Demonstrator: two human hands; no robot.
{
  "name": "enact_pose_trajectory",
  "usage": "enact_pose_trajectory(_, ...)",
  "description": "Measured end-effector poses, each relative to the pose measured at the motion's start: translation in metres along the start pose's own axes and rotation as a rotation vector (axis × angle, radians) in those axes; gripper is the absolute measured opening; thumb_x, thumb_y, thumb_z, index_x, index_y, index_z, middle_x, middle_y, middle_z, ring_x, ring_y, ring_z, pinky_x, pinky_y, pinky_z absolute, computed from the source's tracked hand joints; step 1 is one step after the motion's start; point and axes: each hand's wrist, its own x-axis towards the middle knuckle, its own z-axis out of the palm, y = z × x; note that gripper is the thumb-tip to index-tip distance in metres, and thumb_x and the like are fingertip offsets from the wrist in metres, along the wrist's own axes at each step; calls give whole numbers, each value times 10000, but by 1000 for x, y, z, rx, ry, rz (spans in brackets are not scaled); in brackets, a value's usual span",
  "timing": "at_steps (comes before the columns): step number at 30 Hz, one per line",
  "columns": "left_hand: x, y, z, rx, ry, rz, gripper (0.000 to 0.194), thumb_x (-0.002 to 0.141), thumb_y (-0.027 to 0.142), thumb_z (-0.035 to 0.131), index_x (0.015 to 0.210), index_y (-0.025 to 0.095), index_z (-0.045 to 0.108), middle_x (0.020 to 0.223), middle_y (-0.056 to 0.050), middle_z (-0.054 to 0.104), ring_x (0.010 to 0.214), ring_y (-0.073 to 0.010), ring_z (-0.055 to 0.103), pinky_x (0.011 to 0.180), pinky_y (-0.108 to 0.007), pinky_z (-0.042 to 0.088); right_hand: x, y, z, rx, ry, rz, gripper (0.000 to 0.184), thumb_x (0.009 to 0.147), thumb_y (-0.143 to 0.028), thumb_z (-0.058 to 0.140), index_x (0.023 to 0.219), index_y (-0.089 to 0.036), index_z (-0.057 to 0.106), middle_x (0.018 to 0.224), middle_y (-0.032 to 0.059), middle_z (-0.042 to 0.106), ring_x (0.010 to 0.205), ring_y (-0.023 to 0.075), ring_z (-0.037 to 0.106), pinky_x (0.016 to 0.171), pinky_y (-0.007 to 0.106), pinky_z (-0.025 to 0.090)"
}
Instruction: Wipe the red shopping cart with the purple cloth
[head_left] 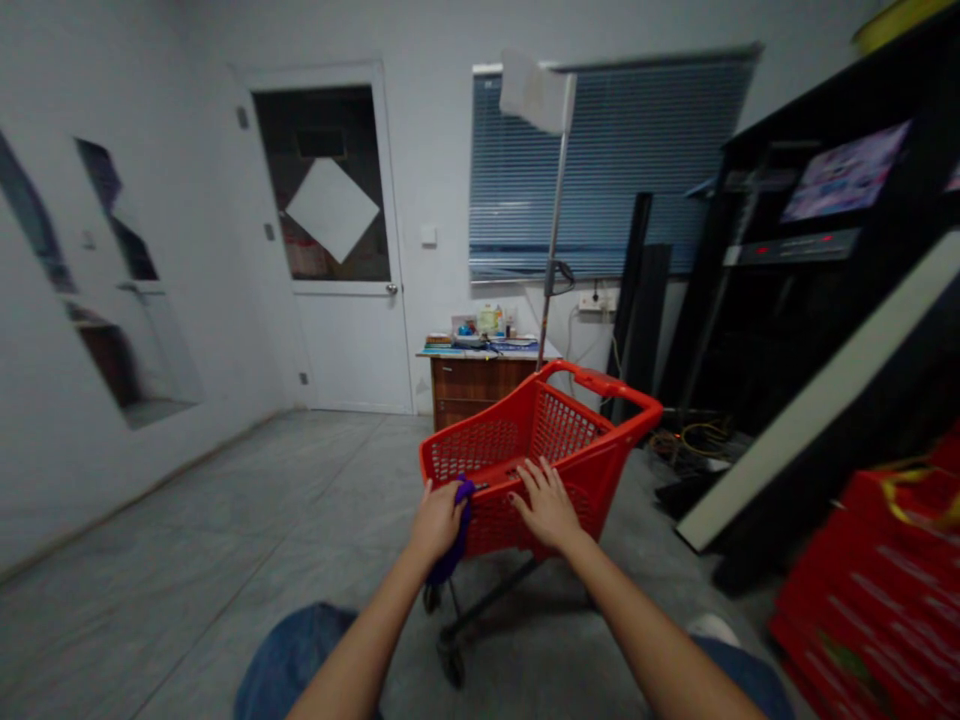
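Note:
A red plastic shopping cart (600, 470) with perforated basket sides stands on the floor in front of me, its handle to the upper right. My left hand (435, 522) is closed around a purple cloth (454, 548) at the cart's near left rim, and part of the cloth hangs down outside the basket. Against the near side rim rests my right hand (547, 505), its fingers spread and holding nothing. Below the basket, dark legs and black wheels (451, 660) show.
Behind the cart, a wooden cabinet (480, 380) carries small items. A pole with a white flag (534, 92) rises there. At right are a black rack (757, 330), a slanted pale board (817, 400), loose cables (697, 440) and red boxes (877, 600). A white door (352, 350) stands at back left.

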Motion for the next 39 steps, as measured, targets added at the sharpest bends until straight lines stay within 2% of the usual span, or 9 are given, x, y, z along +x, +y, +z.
enact_pose_trajectory(6, 19, 51, 22, 124, 57, 68, 421, 926, 159, 457, 1339, 148, 536, 1323, -143, 649, 1237, -235, 593, 1214, -483, 229, -5, 1, -1, -11, 13, -9, 656, 999, -568, 304, 1504, -166, 421, 1619, 53, 306, 1525, 277, 130, 1240, 445, 118)
enact_pose_trajectory(8, 17, 47, 21, 124, 42, 73, 411, 936, 174, 456, 1338, 155, 539, 1308, -136, 660, 1231, -225, 598, 1213, -462, 235, -6, 3, 0, -10, 17, -17, 645, 1002, -564, 299, 1504, -177, 421, 1620, 45, 305, 1525, 273, 128, 1238, 449, 122)
enact_pose_trajectory(15, 1, -5, -2, 87, -20, -79, 339, 985, 280, 426, 1282, 224, 579, 1291, -91, 680, 1216, -224, 610, 1184, -474, 258, -8, -4, 3, 10, 36, -19, 671, 992, -598, 297, 1504, -183, 423, 1621, 45, 302, 1527, 269, 121, 1241, 449, 109)
enact_pose_trajectory(19, 7, 13, 6, 139, 30, -180, 331, 980, 266, 420, 1247, 188, 600, 1218, -124, 705, 1155, -233, 639, 1119, -435, 354, -7, -15, 8, 27, 41, 22, 700, 991, -607, 287, 1508, -152, 414, 1624, 49, 291, 1527, 284, 110, 1244, 439, 98)
enact_pose_trajectory(24, 18, 52, 25, 175, 103, -104, 402, 965, 223, 428, 1342, 140, 543, 1360, -163, 618, 1276, -249, 560, 1141, -441, 336, -7, -15, 5, 21, 16, 10, 682, 1002, -595, 252, 1518, -173, 397, 1623, 34, 294, 1523, 268, 139, 1239, 443, 110)
enact_pose_trajectory(27, 18, 45, 23, 186, 93, -77, 389, 969, 282, 446, 1332, 206, 562, 1356, -116, 630, 1273, -260, 554, 1161, -487, 302, -7, -4, -5, -11, -17, -42, 666, 1004, -603, 232, 1523, -216, 387, 1625, 16, 284, 1518, 246, 171, 1236, 456, 99)
enact_pose_trajectory(30, 14, 17, 13, 205, 75, -121, 381, 973, 358, 451, 1317, 256, 581, 1365, -85, 629, 1313, -305, 509, 1165, -558, 266, -7, 11, -15, -83, 23, 13, 696, 1003, -599, 228, 1533, -168, 360, 1634, 54, 248, 1523, 250, 145, 1236, 460, 55)
enact_pose_trajectory(34, 12, -8, 2, 177, 23, -171, 396, 993, 353, 407, 1350, 253, 547, 1288, -99, 672, 1225, -271, 585, 1151, -528, 297, -5, 18, -18, -111, 54, 75, 711, 999, -587, 258, 1526, -122, 369, 1624, 65, 281, 1522, 281, 132, 1238, 449, 47)
enact_pose_trajectory(39, 25, 21, 10, 215, 11, -142, 402, 989, 353, 422, 1335, 195, 553, 1149, -132, 711, 1119, -267, 640, 1079, -465, 382, -5, 12, -11, -80, 90, 76, 760, 978, -638, 269, 1504, -108, 407, 1597, 81, 346, 1510, 312, 161, 1235, 476, 38)
